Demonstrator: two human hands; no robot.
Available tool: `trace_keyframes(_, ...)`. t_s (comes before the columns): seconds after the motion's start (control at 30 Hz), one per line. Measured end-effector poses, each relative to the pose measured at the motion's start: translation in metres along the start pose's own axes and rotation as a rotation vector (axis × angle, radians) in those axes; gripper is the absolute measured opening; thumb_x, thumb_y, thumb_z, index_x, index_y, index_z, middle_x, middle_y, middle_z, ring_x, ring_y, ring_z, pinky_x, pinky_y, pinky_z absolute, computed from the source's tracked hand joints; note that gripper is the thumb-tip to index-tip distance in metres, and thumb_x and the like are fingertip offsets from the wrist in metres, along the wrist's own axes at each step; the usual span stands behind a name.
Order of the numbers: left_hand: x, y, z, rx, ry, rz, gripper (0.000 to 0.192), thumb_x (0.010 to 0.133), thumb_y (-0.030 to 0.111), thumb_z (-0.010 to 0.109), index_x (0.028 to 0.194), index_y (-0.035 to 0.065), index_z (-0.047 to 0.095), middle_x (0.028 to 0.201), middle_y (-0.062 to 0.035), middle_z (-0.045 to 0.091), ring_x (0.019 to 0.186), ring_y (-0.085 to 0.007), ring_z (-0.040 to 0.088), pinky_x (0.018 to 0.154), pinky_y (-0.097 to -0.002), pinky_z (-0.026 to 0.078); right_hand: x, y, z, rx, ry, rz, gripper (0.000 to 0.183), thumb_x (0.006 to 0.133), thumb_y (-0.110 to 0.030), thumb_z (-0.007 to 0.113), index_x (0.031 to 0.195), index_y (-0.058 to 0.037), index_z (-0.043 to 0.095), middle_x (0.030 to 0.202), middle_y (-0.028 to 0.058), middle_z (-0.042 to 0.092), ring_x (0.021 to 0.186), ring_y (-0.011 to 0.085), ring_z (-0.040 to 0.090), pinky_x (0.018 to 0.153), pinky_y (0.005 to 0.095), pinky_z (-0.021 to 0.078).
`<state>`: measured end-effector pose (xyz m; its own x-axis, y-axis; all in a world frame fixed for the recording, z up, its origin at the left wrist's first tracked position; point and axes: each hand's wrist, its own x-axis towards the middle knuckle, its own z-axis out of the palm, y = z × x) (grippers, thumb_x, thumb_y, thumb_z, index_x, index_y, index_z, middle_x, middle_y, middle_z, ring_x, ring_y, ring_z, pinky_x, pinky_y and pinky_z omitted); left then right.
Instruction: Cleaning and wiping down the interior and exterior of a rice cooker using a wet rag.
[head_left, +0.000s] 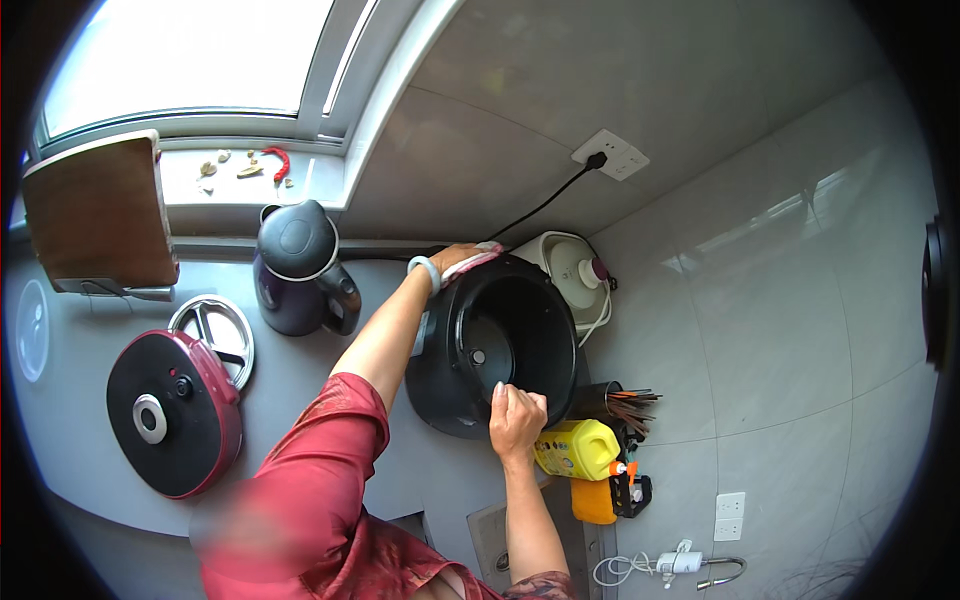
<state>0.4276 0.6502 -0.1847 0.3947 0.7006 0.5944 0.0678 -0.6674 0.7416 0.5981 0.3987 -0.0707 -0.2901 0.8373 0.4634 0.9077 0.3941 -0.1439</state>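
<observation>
A large black pot-like appliance body (435, 382) stands tilted on the grey counter, its open hollow inside facing up. My left hand (459, 261), with a pale bangle at the wrist, presses a pink and white cloth (480, 260) against the far outer side near the rim. My right hand (517, 420) is curled at the near rim, thumb up; its fingertips are hidden, and it seems to grip the edge. A black and red round lid (176, 412) rests at the left, overlapping a divided steel tray (225, 330).
A dark electric kettle (296, 262) and a knife-block-like brown board (101, 217) stand at the left back. Behind the pot is a whitish appliance (574, 274). Chopsticks (634, 409), a yellow bottle (577, 450) and an orange sponge or cloth (592, 501) crowd its right. A sink (491, 532) lies nearby.
</observation>
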Motion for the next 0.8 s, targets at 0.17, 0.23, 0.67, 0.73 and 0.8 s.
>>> trace_keyframes(0.17,-0.043,-0.048,0.021,0.002,-0.09,-0.351,0.036,0.084,0.02,0.054,0.118,0.0081,0.054,0.118,-0.0148,0.056,0.108,-0.0272,0.054,0.093,-0.0325,0.04,0.0,0.004,-0.002,-0.041,0.004,0.005,0.03,0.088,-0.019,0.047,0.061,-0.0078,0.051,0.054,0.0051,0.053,0.053,0.0215,0.051,0.062,0.0339,0.0359)
trace_keyframes(0.23,-0.049,-0.015,0.032,-0.125,0.01,-0.741,0.036,0.085,0.022,0.053,0.118,0.0071,0.054,0.119,-0.0136,0.056,0.107,-0.0269,0.055,0.091,-0.0329,0.042,-0.001,0.01,-0.006,-0.067,0.012,0.023,0.03,0.088,-0.019,0.047,0.06,-0.0082,0.051,0.054,0.0048,0.053,0.053,0.0209,0.051,0.062,0.0339,0.0354)
trace_keyframes(0.67,0.012,0.091,-0.012,0.411,-0.02,-0.321,0.033,0.079,0.02,0.052,0.109,0.0231,0.064,0.116,-0.0111,0.055,0.105,-0.0309,0.053,0.092,-0.0371,0.041,0.0,0.002,-0.003,-0.049,0.021,0.018,0.03,0.089,-0.019,0.045,0.062,-0.0075,0.052,0.056,0.0064,0.055,0.055,0.0224,0.053,0.062,0.0343,0.0353)
trace_keyframes(0.73,0.025,0.122,-0.015,0.554,-0.104,-0.458,0.032,0.077,0.018,0.055,0.107,0.0265,0.065,0.111,-0.0105,0.054,0.101,-0.0297,0.055,0.088,-0.0373,0.045,0.0,0.006,-0.006,-0.07,0.011,0.04,0.03,0.089,-0.019,0.045,0.062,-0.0074,0.052,0.056,0.0065,0.055,0.055,0.0226,0.053,0.061,0.0344,0.0352)
trace_keyframes(0.8,0.021,0.141,-0.012,0.63,-0.106,-0.484,0.034,0.076,0.014,0.054,0.106,0.0262,0.065,0.11,-0.0115,0.054,0.1,-0.0305,0.056,0.086,-0.037,0.045,0.0,0.006,-0.006,-0.08,0.014,0.041,0.03,0.089,-0.019,0.045,0.061,-0.0074,0.052,0.055,0.0069,0.054,0.054,0.0231,0.053,0.06,0.035,0.035)
